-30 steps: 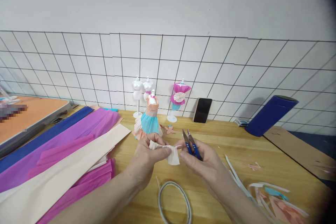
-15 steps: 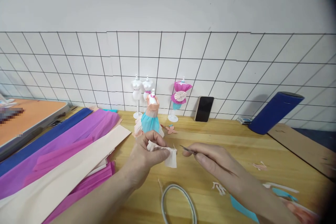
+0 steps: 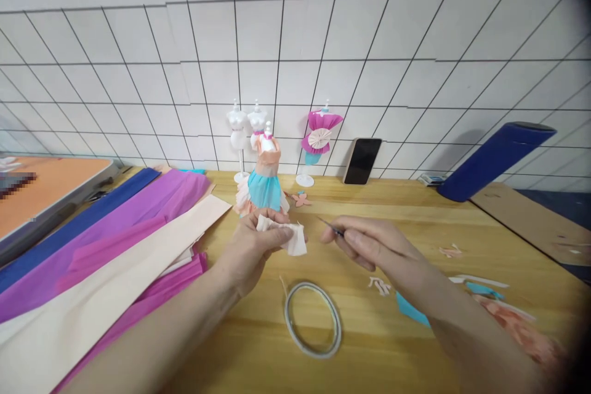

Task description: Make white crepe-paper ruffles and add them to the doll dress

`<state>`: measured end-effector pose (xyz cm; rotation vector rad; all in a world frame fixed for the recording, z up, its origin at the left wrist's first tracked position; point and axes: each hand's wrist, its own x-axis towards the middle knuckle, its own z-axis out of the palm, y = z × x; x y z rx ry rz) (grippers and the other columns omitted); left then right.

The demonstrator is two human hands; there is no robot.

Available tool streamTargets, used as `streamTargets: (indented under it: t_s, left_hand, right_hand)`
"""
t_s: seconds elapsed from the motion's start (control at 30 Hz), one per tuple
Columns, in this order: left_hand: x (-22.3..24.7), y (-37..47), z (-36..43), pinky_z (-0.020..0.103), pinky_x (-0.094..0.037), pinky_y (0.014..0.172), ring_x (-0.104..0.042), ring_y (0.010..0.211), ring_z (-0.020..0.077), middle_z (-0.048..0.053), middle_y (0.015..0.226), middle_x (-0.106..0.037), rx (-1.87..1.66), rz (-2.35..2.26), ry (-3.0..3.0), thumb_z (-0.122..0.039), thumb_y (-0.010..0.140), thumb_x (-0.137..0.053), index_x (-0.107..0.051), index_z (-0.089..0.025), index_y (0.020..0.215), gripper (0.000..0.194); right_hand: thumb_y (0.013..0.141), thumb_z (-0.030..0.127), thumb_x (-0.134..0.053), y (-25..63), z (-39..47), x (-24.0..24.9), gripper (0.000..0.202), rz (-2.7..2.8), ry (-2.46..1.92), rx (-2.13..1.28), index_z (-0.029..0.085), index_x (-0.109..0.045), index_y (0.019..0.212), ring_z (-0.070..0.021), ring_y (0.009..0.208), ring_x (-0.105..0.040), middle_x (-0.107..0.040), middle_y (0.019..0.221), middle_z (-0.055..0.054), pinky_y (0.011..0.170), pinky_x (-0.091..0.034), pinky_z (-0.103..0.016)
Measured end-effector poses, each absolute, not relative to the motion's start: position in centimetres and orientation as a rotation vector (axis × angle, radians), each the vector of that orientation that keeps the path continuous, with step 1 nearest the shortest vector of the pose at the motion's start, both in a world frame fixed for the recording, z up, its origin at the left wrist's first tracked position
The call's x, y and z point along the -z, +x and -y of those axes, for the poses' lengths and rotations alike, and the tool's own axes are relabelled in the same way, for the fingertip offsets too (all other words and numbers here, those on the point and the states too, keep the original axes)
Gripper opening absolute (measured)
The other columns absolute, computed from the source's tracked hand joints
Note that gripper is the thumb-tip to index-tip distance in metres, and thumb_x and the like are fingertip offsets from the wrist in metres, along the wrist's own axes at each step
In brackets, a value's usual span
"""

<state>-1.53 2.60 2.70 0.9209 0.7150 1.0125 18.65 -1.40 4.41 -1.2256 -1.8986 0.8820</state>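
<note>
Left hand (image 3: 256,243) pinching the pale piece (image 3: 298,242) between thumb and fingers, beyond the tape roll (image 3: 338,327) and leftward; right hand (image 3: 383,244) gripping the snips (image 3: 330,225), beyond the tape roll's right side.

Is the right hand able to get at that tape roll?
Probably yes: the tape roll lies nearby with nothing over it, though the right hand would likely need to put down the snips first.

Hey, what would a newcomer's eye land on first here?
Probably the mannequin in the peach-and-turquoise dress, just beyond the left hand pinching a pale piece. Next come the purple sheet at left and the dark-blue cylinder at back right.
</note>
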Motion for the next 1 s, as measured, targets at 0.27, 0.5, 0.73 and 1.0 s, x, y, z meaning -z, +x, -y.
streamTargets:
  t_s: [0.27, 0.5, 0.73, 1.0]
  left_hand:
    - [0.5, -3.9, 2.7, 0.023, -0.047, 0.062, -0.063, 0.061, 0.0131, 0.002, 0.065, -0.065, -0.881, -0.948, 0.647, -0.013, 0.058, -0.074, -0.054, -0.013, 0.069, 0.023]
    - [3.8, -5.5, 7.3, 0.026, -0.05, 0.07, -0.064, 0.063, 0.0132, 0.002, 0.07, -0.065, -0.81, -0.985, 0.564, -0.016, 0.061, -0.076, -0.056, -0.013, 0.08, 0.027]
    - [4.3, -4.8, 8.2, 0.025, -0.047, 0.072, -0.064, 0.069, 0.0128, 0.002, 0.076, -0.065, -0.877, -0.933, 0.621, -0.018, 0.065, -0.075, -0.056, -0.014, 0.095, 0.036]
    - [4.3, -3.2, 6.8, 0.021, -0.04, 0.06, -0.057, 0.058, 0.0091, -0.002, 0.063, -0.062, -0.89, -0.97, 0.82, -0.018, 0.06, -0.08, -0.057, -0.014, 0.094, 0.042]
  right_hand:
    - [0.091, 0.043, -0.046, 14.7, 2.4, -3.2, 0.031, 1.674, -0.968, -1.237, 0.017, -0.062, 0.085, -0.0104, 0.052, -0.043, -0.045, 0.064, 0.003, 0.052, -0.035, -0.027]
    - [0.094, 0.046, -0.04, 12.9, 7.9, 1.1, 0.035, 1.652, -1.095, -1.293, 0.018, -0.06, 0.092, -0.0113, 0.053, -0.041, -0.042, 0.061, 0.004, 0.051, -0.033, -0.026]
    - [0.094, 0.047, -0.039, 13.3, 10.2, 4.3, 0.035, 1.621, -1.22, -1.147, 0.02, -0.059, 0.088, -0.0108, 0.046, -0.031, -0.032, 0.056, 0.006, 0.046, -0.027, -0.026]
    - [0.094, 0.043, -0.039, 13.6, 9.9, 4.8, 0.032, 1.597, -1.24, -1.071, 0.02, -0.056, 0.081, -0.0106, 0.047, -0.03, -0.038, 0.058, 0.005, 0.045, -0.027, -0.026]
